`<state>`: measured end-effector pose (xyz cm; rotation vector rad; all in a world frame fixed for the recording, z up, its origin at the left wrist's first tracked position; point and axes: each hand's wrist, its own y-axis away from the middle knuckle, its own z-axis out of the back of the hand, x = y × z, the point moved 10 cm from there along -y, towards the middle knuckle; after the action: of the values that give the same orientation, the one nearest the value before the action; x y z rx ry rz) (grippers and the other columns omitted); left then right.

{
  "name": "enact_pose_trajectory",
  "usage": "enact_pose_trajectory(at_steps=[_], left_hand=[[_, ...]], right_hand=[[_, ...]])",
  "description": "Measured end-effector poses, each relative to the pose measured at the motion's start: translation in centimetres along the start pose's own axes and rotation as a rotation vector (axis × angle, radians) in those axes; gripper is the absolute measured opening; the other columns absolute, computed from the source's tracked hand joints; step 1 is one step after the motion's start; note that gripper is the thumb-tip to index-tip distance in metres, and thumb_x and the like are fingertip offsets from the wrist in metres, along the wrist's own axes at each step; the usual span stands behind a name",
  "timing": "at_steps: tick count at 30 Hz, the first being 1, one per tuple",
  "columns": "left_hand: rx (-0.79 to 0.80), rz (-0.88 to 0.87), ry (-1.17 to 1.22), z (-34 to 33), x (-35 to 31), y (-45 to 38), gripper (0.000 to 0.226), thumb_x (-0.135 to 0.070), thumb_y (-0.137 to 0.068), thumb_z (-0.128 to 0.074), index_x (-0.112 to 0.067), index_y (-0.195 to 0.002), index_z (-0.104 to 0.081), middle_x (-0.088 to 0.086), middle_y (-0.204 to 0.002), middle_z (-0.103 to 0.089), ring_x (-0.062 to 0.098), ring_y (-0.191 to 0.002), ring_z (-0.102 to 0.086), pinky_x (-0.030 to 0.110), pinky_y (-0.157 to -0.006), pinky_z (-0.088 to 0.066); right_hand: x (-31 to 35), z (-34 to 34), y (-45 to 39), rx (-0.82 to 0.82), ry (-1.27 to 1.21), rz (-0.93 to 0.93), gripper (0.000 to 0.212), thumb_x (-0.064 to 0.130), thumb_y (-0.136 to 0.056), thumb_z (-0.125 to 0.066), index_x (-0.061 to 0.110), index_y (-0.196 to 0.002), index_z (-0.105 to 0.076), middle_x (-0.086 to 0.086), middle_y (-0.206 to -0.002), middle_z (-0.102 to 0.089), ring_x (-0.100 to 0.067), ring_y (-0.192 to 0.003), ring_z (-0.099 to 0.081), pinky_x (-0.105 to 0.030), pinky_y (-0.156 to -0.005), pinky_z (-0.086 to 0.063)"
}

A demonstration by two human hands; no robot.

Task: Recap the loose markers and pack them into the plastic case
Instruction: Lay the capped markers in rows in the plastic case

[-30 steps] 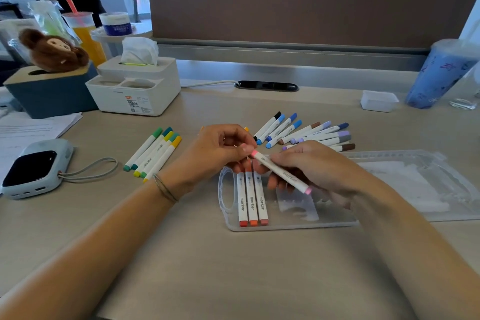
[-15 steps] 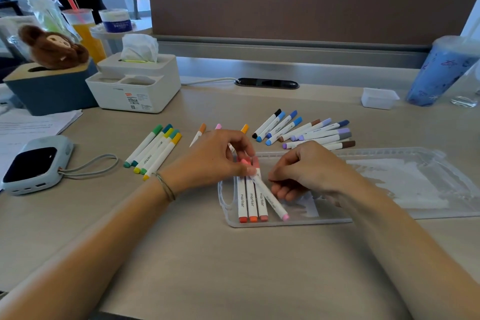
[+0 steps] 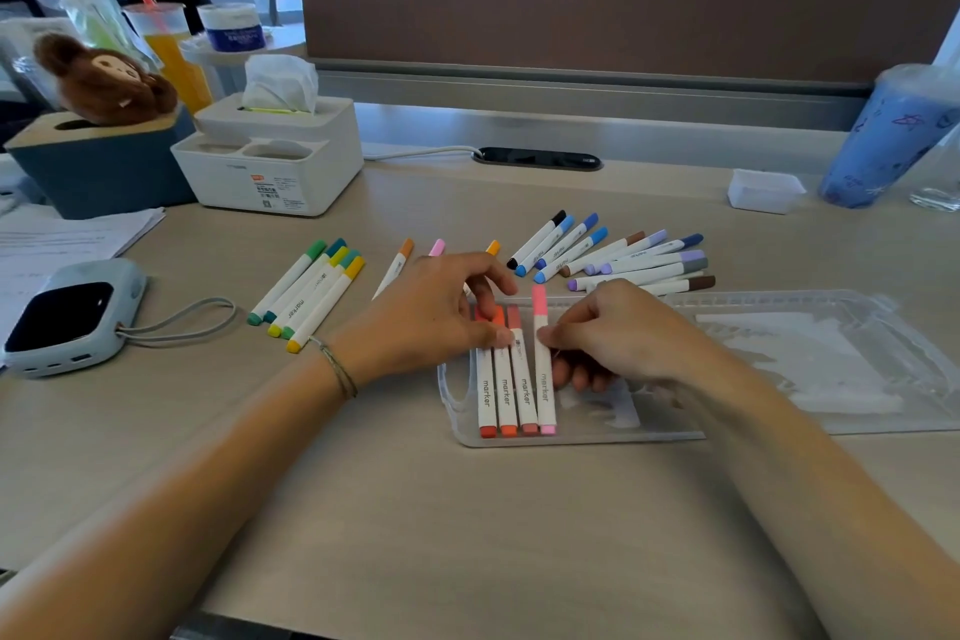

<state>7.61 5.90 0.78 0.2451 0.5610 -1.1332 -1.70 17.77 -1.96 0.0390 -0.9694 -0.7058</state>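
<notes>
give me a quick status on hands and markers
Left hand fingertips pressing red-orange markers. Right hand pinching pink-capped white marker, fourth in clear plastic case. Nothing blocking free slots.

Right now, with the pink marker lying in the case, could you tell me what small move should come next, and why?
Probably nudge the pink marker left against the three already packed; the right hand pinches it, and its cap end stands apart.

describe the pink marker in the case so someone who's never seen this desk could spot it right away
Find the clear plastic case lying open on the desk in front of the person. Four white markers lie side by side at its left end. The pink marker is the rightmost, pinched by the right hand, its pale pink cap reaching further back than the red, orange and salmon ones.
</notes>
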Motion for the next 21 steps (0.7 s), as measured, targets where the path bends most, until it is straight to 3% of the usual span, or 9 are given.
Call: enact_pose_trajectory(at_steps=[3,8,11,15,18,21], left_hand=[[0.044,-0.012,-0.016,-0.5,-0.3,0.1,0.043,-0.049,-0.076,-0.081,-0.040,-0.113,-0.062,-0.019,-0.096,-0.062,-0.012,-0.078,-0.056,0.006,-0.063,-0.040],[0.119,-0.056,-0.164,-1.7,-0.7,0.1,0.065,-0.065,-0.071,-0.076,-0.041,-0.129,-0.057,-0.016,-0.116,-0.054,0.002,-0.105,-0.050,0.021,-0.088,-0.046],[0.106,-0.054,-0.193,-1.6,-0.8,0.0,0.069,-0.066,-0.071,-0.076,-0.039,-0.131,-0.056,-0.015,-0.116,-0.053,0.003,-0.108,-0.049,0.022,-0.090,-0.044],[0.101,-0.051,-0.146,-1.6,-0.5,0.0,0.059,-0.062,-0.069,-0.079,-0.038,-0.120,-0.058,-0.017,-0.109,-0.054,0.002,-0.096,-0.053,0.008,-0.076,-0.039],[0.100,-0.046,-0.097,-1.2,-0.3,-0.1,0.042,-0.053,-0.075,-0.080,-0.034,-0.108,-0.063,-0.019,-0.102,-0.058,-0.004,-0.090,-0.055,0.007,-0.068,-0.041],[-0.016,-0.002,-0.025,1.4,0.8,-0.4,0.017,-0.041,-0.087,-0.073,-0.032,-0.100,-0.068,-0.017,-0.095,-0.064,0.000,-0.081,-0.060,0.008,-0.062,-0.043]], right_hand=[[-0.2,-0.2,-0.1,-0.034,0.006,-0.004,0.019,0.018,-0.097,-0.068,0.006,-0.085,-0.076,-0.007,-0.069,-0.076,-0.010,-0.049,-0.064,-0.022,-0.049,-0.051],[0.3,-0.1,-0.3,-0.076,0.153,0.022,0.020,0.029,-0.088,-0.078,0.013,-0.077,-0.076,0.000,-0.068,-0.075,-0.005,-0.050,-0.063,-0.021,-0.052,-0.049],[0.7,-0.1,-0.3,-0.094,0.263,0.045,0.018,0.034,-0.086,-0.080,0.019,-0.078,-0.074,0.002,-0.076,-0.073,-0.007,-0.066,-0.062,-0.020,-0.060,-0.045],[0.9,-0.5,-0.6,-0.126,0.331,0.071,0.021,0.032,-0.087,-0.078,0.021,-0.073,-0.067,0.004,-0.076,-0.068,-0.007,-0.072,-0.061,-0.023,-0.068,-0.047],[0.9,-0.5,-0.5,-0.119,0.339,0.083,0.022,0.034,-0.087,-0.078,0.020,-0.073,-0.068,0.004,-0.072,-0.067,-0.007,-0.069,-0.059,-0.021,-0.063,-0.043],[1.4,0.2,0.0,-0.142,0.306,0.132,0.025,0.031,-0.093,-0.072,0.021,-0.071,-0.068,0.004,-0.068,-0.065,-0.005,-0.064,-0.057,-0.018,-0.058,-0.038]])
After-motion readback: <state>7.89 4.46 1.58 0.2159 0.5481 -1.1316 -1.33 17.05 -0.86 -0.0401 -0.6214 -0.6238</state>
